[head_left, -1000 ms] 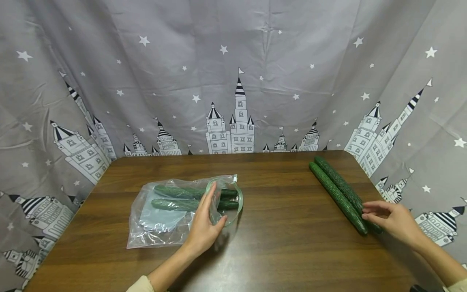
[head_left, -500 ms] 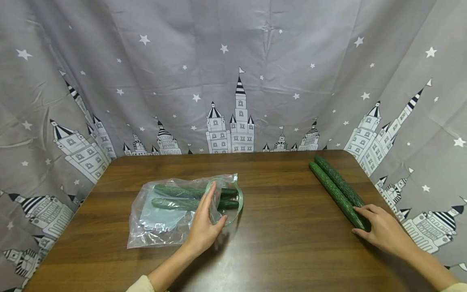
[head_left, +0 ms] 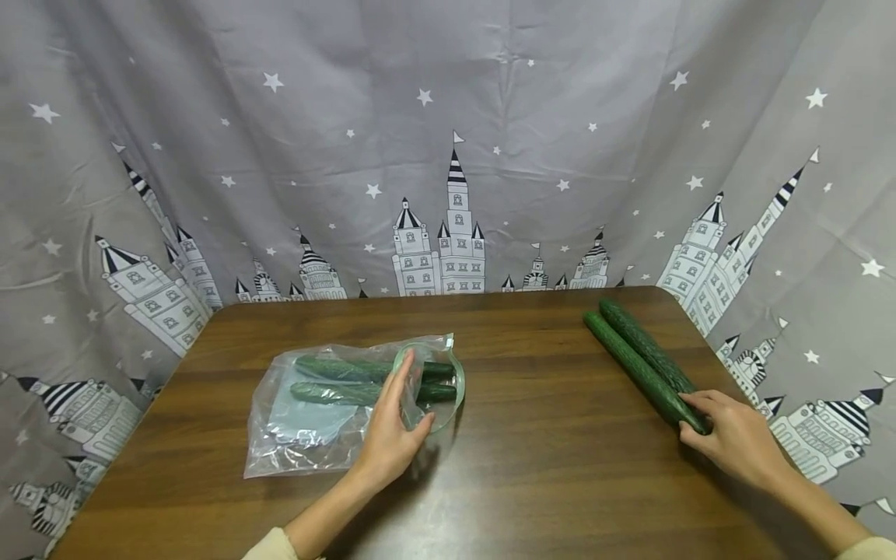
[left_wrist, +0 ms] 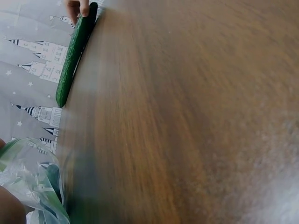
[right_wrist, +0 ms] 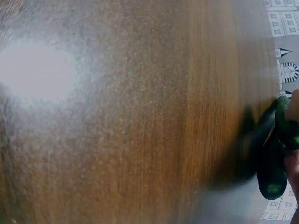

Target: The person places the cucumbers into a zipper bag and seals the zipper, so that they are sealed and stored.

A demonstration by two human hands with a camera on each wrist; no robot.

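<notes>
A clear plastic bag (head_left: 260,455) with a green rim lies on the table at the left. Inside it are two cucumbers (head_left: 329,391) and a pale blue panel. At its mouth, my left hand (head_left: 392,447) spreads the rim with fairly straight fingers, thumb apart. On the right, my right hand (head_left: 735,439) pinches the near end of a cucumber (head_left: 633,369) between thumb and fingers. Another cucumber (head_left: 647,342) lies right alongside it. In the right wrist view the gripped cucumber (right_wrist: 282,119) overlaps the second cucumber (right_wrist: 271,177); the hand is mostly cut off there.
The brown wooden table (head_left: 532,435) stretches between the bag and the right-hand cucumbers. A grey curtain (head_left: 560,155) printed with castles and stars hangs close behind its far edge and around both sides.
My right hand has come left onto the cucumber and taken hold of its near end. That cucumber has shifted slightly left and away. My left hand and the bag stay put.
</notes>
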